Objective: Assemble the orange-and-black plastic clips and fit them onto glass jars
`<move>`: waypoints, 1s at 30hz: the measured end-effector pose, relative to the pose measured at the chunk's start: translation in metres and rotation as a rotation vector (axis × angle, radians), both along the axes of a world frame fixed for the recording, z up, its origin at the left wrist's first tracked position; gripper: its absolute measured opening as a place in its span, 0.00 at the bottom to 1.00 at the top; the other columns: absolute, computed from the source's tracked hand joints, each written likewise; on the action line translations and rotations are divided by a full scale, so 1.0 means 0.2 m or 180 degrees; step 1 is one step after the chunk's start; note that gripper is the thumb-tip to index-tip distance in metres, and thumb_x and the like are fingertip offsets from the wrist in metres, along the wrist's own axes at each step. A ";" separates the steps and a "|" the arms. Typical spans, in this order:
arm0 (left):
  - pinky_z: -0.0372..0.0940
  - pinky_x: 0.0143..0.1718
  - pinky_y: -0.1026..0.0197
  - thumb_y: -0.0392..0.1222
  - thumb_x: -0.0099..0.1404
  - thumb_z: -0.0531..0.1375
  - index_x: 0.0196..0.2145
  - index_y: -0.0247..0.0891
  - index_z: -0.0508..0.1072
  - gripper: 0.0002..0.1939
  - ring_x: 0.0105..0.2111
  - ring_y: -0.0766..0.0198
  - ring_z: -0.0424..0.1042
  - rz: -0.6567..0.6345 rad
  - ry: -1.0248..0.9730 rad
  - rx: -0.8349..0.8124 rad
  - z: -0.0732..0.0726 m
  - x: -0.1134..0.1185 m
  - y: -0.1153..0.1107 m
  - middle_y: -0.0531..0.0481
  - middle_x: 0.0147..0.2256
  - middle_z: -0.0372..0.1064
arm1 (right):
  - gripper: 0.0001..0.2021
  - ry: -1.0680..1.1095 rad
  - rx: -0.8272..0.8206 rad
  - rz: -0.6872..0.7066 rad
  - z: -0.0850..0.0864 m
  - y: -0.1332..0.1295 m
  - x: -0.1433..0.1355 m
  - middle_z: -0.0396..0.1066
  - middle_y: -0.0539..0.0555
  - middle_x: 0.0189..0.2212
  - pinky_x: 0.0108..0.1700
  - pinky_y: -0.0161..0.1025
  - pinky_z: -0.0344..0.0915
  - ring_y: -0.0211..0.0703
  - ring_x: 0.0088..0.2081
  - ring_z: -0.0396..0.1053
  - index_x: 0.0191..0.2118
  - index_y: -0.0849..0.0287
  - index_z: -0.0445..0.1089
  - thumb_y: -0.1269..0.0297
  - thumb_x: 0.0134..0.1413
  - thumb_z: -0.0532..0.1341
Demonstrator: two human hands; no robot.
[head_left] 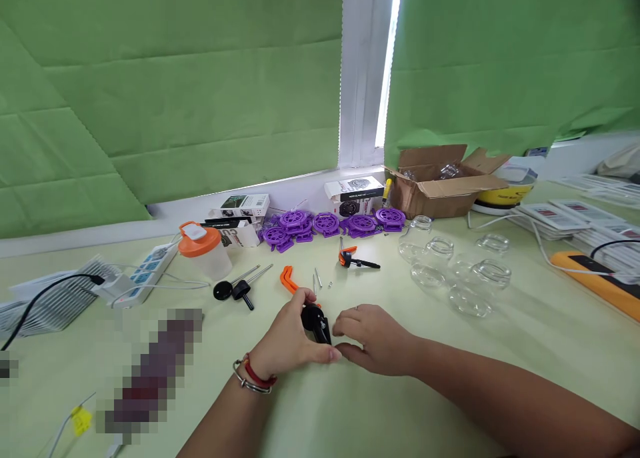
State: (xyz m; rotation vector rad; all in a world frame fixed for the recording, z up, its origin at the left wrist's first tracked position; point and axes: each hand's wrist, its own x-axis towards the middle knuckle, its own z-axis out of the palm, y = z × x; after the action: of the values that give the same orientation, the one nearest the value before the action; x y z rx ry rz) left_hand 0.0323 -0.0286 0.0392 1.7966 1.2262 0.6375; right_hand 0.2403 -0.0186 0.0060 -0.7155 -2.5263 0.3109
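A small black part (316, 323) with a round top stands near the table's front middle, a bit of orange behind it. My left hand (291, 336) holds it, fingers behind and thumb in front. Close on its right side is my right hand (375, 338), fingers curled with the tips near the black part; what they hold, if anything, is hidden. Just behind lie an orange piece (289, 280) and thin metal screws (318, 278). Further back is an orange and black assembly (350, 259). Two black parts with metal rods (242, 289) lie to the left.
Purple wheel-shaped parts (326, 224) and printed boxes (354, 189) line the back. Clear glass-like vessels (430, 271) stand right, before an open cardboard box (440, 195). An orange-lidded cup (204, 253), power strip (154, 271) and cables are left. An orange device (597, 281) is far right.
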 end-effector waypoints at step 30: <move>0.58 0.29 0.63 0.55 0.39 0.70 0.41 0.41 0.57 0.37 0.30 0.67 0.58 0.0024 0.0180 -0.0021 0.00 0.01 -0.01 0.54 0.34 0.59 | 0.06 -0.0148 -0.0375 -0.0296 0.02 -0.01 -0.02 0.68 0.46 0.21 0.28 0.33 0.53 0.34 0.21 0.61 0.33 0.58 0.66 0.63 0.48 0.58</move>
State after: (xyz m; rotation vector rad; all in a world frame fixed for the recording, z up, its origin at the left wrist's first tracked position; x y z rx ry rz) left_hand 0.0343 -0.0297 0.0391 1.8164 1.2721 0.5899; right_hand 0.2369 -0.0206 0.0095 -0.8925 -2.5250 0.4177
